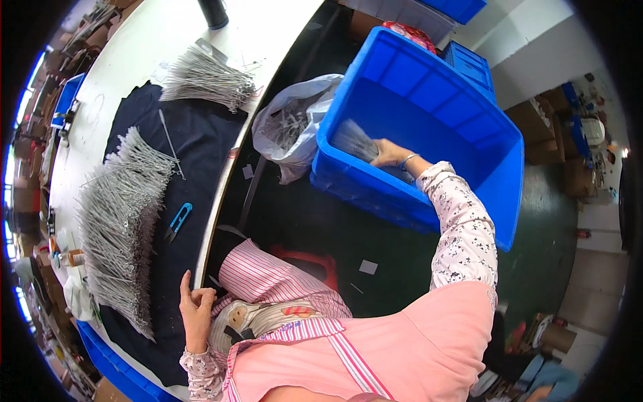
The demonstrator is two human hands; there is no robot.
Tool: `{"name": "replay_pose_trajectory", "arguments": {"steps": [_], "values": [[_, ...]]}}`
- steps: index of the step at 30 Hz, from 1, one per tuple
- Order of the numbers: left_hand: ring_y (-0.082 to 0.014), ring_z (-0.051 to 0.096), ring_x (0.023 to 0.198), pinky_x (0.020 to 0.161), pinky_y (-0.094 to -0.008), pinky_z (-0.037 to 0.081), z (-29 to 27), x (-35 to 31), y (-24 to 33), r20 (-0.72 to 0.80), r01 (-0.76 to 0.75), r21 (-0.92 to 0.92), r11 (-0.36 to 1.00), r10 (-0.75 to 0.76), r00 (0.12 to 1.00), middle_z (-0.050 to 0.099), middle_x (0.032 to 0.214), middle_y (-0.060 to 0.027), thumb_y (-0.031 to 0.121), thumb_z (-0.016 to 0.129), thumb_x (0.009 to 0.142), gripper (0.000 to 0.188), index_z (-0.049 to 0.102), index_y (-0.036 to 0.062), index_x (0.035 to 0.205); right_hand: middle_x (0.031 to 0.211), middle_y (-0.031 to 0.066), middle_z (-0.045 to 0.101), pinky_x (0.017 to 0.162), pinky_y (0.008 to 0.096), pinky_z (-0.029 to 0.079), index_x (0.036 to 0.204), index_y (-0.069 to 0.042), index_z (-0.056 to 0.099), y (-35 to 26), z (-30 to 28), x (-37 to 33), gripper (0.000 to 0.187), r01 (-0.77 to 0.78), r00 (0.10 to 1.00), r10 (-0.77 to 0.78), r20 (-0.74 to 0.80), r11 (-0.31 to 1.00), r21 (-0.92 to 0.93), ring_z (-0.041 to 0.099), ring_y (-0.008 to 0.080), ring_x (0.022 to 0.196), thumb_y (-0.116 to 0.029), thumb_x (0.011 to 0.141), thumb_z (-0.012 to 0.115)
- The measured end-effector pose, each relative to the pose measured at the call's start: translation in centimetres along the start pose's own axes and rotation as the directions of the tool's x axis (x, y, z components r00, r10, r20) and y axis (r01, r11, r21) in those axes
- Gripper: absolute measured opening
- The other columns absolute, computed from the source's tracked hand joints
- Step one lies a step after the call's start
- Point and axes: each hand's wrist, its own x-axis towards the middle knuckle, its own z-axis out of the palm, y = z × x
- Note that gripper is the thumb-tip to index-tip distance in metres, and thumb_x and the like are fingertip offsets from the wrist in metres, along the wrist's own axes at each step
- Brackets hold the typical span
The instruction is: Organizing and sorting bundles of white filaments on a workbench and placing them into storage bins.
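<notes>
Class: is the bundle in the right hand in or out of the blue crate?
In. The right hand holds the wire brush bundle within the blue crate, the sleeve crossing its near rim.

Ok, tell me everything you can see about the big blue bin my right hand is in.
The big blue bin looks like rigid plastic, roughly rectangular, with rounded corners, a thick rim and panelled inner walls. It's open-topped and stands to the right of the white table. Your right hand is inside, near its left end, gripping a bundle of thin grey sticks. Your sleeve crosses over the near rim; a whitish plastic bag sits by its left side.
</notes>
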Motion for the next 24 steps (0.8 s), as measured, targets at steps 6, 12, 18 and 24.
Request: {"name": "replay_pose_trajectory", "arguments": {"steps": [6, 12, 18, 24], "values": [[-0.0093, 0.057, 0.068, 0.065, -0.0234, 0.047, -0.7, -1.7, -0.1, -0.089, 0.046, 0.036, 0.998, -0.043, 0.995, 0.063, 0.077, -0.0057, 0.006, 0.063, 0.081, 0.065, 0.031, -0.0008, 0.137, 0.133, 0.0281, 0.040, 0.105, 0.0397, 0.031, 0.139, 0.003, 0.024, -4.6, 4.6, 4.8, 0.087, 0.048, 0.997, -0.063, -0.052, 0.968, -0.247, 0.039, 0.0378, 0.125, -0.040, 0.074, 0.065], [-0.0159, 0.062, 0.067, 0.067, -0.0272, 0.048, -1.4, 0.2, 0.2, -0.019, -0.022, 0.065, 0.998, 0.023, 1.000, 0.065, 0.076, -0.0093, 0.019, 0.065, 0.080, 0.068, 0.031, -0.0035, 0.135, 0.119, 0.0202, 0.055, 0.089, 0.0368, 0.044, 0.128, 0.002, 0.041, -6.4, 11.7, 10.8, 0.064, 0.534, 0.817, -0.577, 0.013, 0.748, -0.393, 0.054, 0.0306, 0.107, -0.034, 0.081, 0.064], [-0.0252, 0.063, 0.067, 0.062, -0.0346, 0.048, -2.4, -2.6, -2.6, -0.076, -0.078, 0.081, 0.994, 0.084, 0.994, 0.065, 0.076, -0.0133, 0.026, 0.064, 0.081, 0.067, 0.033, -0.0022, 0.133, 0.112, 0.0192, 0.056, 0.083, 0.0364, 0.045, 0.120, 0.002, 0.046, -22.0, 24.2, 16.8, 0.054, 0.877, 0.459, -0.842, 0.284, 0.378, -0.297, 0.055, 0.0293, 0.100, -0.031, 0.083, 0.063], [-0.0246, 0.062, 0.062, 0.058, -0.0322, 0.048, -3.2, -5.8, -5.1, -0.371, -0.122, -0.102, 0.987, 0.076, 0.926, 0.063, 0.068, -0.0135, 0.026, 0.066, 0.079, 0.070, 0.033, -0.0050, 0.132, 0.104, 0.0182, 0.058, 0.078, 0.0360, 0.046, 0.113, 0.003, 0.051, -32.4, 28.2, 13.3, 0.044, 0.966, 0.228, -0.933, 0.278, 0.181, -0.185, 0.055, 0.0279, 0.092, -0.028, 0.084, 0.062]]}}
